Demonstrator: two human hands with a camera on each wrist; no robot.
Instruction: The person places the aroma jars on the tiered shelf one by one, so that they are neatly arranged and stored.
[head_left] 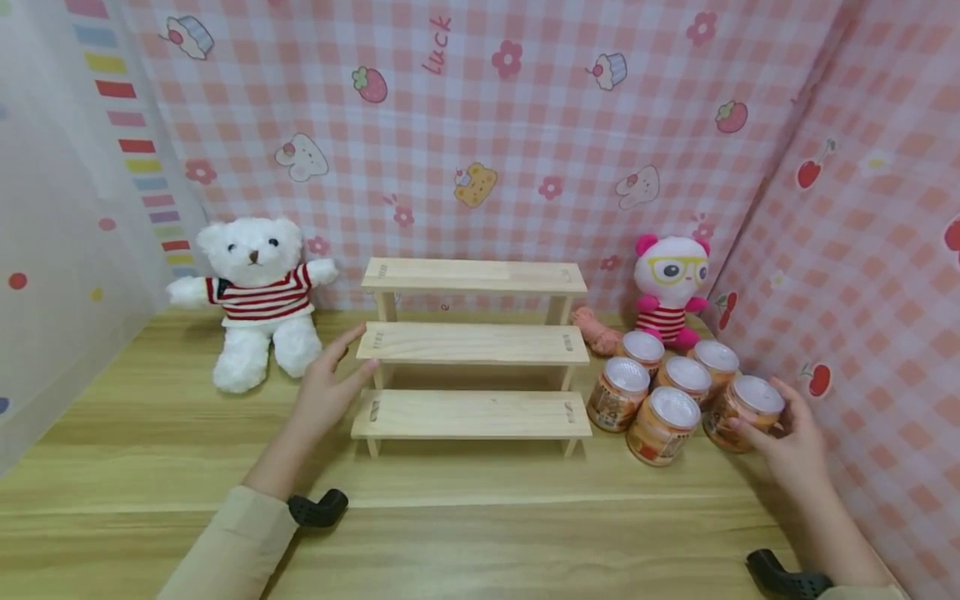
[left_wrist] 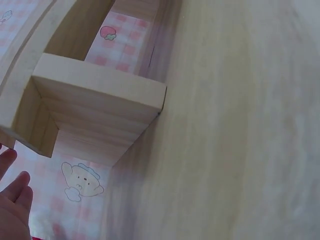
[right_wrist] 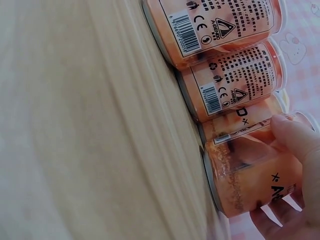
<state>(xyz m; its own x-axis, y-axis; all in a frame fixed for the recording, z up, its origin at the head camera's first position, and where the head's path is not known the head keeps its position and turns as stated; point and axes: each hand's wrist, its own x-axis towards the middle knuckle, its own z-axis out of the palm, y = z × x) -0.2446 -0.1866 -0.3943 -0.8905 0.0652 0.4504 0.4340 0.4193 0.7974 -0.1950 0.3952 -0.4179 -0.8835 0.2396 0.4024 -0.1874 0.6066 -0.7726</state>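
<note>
A three-tier wooden display stand (head_left: 472,343) stands in the middle of the table. My left hand (head_left: 327,387) is at its left side, fingers extended and spread, the tips at the end of the middle shelf. In the left wrist view those fingers (left_wrist: 17,192) are beside the board's end; whether they press on it I cannot tell. My right hand (head_left: 798,446) holds the rightmost orange-labelled can (head_left: 742,414), thumb in front and fingers round the far side. In the right wrist view this can (right_wrist: 250,175) stands upright on the table beside several similar cans (right_wrist: 230,80).
A white teddy bear (head_left: 255,304) in a striped shirt sits at the back left. Behind the cans sits a pink panda doll (head_left: 670,283), with a pink yarn bundle (head_left: 597,331) beside it. Checked cloth walls (head_left: 487,125) close off the back and right side.
</note>
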